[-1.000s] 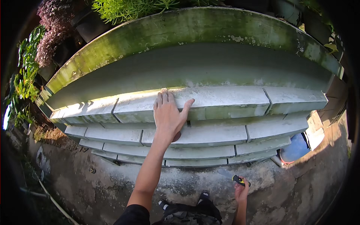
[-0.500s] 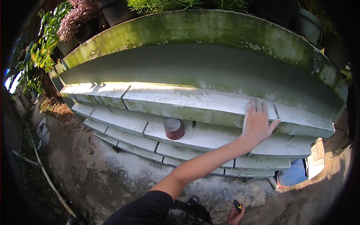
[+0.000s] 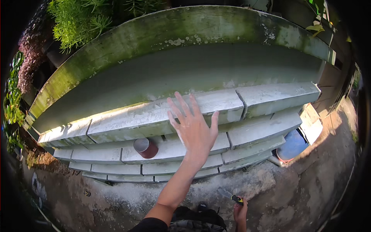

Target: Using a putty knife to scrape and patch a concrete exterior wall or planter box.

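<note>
My left hand (image 3: 195,131) reaches forward with its fingers spread, over the front edge of the top pale ledge (image 3: 216,102). Whether its fingertips touch the ledge I cannot tell. White dust coats the fingers, and nothing is in them. Low in the view, my right hand (image 3: 240,210) is closed around the black and yellow handle of a putty knife (image 3: 234,198), its blade pointing left, well away from the ledges. A short dark red cylinder with a grey round top (image 3: 146,148) stands on the step below the top ledge, left of my left hand.
Stepped masonry courses with dark joints descend toward the stained ground (image 3: 127,197). Behind the top ledge rises a mossy green wall (image 3: 216,27), with leafy plants (image 3: 79,23) above it. A blue drum (image 3: 292,146) lies by the right end of the steps.
My view has shifted to the right. My left hand has moved left along the top ledge, and its fingers have spread wider. The putty knife stays in my right hand.
</note>
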Tool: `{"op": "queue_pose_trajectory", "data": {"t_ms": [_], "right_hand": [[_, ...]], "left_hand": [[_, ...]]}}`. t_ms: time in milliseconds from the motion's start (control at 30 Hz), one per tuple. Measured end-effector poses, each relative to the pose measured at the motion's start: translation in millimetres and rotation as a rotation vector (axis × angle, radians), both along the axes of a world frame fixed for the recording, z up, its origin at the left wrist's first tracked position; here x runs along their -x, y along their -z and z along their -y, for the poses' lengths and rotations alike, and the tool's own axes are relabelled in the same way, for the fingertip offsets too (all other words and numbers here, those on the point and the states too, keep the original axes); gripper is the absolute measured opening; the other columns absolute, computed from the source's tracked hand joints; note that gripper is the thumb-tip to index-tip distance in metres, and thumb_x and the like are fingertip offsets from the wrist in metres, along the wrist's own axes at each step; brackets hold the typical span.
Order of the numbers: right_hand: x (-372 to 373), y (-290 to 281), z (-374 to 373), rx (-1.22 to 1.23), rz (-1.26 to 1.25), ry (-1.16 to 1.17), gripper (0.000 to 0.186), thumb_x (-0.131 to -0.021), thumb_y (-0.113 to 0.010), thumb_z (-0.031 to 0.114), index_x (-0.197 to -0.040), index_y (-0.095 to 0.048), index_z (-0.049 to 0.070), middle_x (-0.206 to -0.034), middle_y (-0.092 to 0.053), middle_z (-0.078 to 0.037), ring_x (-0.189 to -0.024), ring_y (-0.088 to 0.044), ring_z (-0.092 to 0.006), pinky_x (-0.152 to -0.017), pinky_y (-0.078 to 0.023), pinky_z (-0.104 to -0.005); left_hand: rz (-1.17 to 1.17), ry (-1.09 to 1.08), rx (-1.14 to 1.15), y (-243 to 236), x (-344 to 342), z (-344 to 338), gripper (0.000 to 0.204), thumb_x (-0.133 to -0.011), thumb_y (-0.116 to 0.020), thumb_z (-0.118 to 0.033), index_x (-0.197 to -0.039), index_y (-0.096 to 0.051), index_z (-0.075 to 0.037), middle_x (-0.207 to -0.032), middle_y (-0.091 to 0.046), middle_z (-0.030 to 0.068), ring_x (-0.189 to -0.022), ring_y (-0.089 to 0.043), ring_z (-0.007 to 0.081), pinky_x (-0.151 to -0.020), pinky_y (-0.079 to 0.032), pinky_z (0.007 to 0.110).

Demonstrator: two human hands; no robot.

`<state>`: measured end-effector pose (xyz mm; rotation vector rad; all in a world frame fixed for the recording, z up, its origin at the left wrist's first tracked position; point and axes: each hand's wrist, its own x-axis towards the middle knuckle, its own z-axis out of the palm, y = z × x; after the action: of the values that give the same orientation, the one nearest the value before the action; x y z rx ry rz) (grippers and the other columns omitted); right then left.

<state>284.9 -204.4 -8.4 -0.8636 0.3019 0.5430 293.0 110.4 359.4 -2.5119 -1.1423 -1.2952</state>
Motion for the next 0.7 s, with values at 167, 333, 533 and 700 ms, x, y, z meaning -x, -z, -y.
{"op": "queue_pose_trajectory", "data": {"t_ms": [167, 333, 533, 700], "right_hand": [[6, -6, 7, 0.025, -0.049, -0.022, 0.031, -0.103, -0.055, 0.035, -0.106, -0.065, 0.005, -0.093, -0.069, -0.004, -0.062, -0.058, -0.0114, -0.053, -0.046, -0.0252], [6, -13, 3, -0.014, -0.058, -0.098, 0.032, -0.103, -0.053, 0.038, -0.111, -0.062, 0.009, -0.095, -0.068, -0.003, -0.064, -0.056, -0.0113, -0.056, -0.044, -0.0265], [19, -12, 4, 0.047, -0.036, -0.054, 0.037, -0.104, -0.05, 0.042, -0.115, -0.06, 0.008, -0.085, -0.061, -0.001, -0.059, -0.05, -0.0111, -0.053, -0.04, -0.0276], [32, -16, 16, 0.078, 0.007, -0.04, 0.038, -0.103, -0.051, 0.045, -0.113, -0.06, 0.01, -0.092, -0.06, 0.001, -0.06, -0.044, -0.0082, -0.055, -0.034, -0.0246]], "left_hand": [[-0.121, -0.04, 0.068, 13, -4, -9, 0.085, -0.093, -0.053, -0.06, -0.142, -0.044, 0.009, -0.149, -0.037, 0.0339, -0.142, -0.025, 0.0526, -0.117, -0.016, 0.058], [-0.148, 0.178, -0.051, 21, -62, 14, 0.087, -0.092, -0.053, -0.062, -0.142, -0.044, 0.01, -0.144, -0.042, 0.0327, -0.137, -0.033, 0.0532, -0.114, -0.025, 0.058], [-0.091, 0.51, -0.014, 13, -120, 45, 0.08, -0.091, -0.057, -0.041, -0.149, -0.032, 0.008, -0.153, -0.03, 0.0307, -0.135, -0.034, 0.0556, -0.112, -0.03, 0.057], [0.185, 1.033, 0.197, 12, -140, 50, 0.078, -0.085, -0.058, -0.023, -0.152, -0.028, 0.004, -0.157, -0.024, 0.0295, -0.142, -0.03, 0.0466, -0.115, -0.027, 0.056]]}}
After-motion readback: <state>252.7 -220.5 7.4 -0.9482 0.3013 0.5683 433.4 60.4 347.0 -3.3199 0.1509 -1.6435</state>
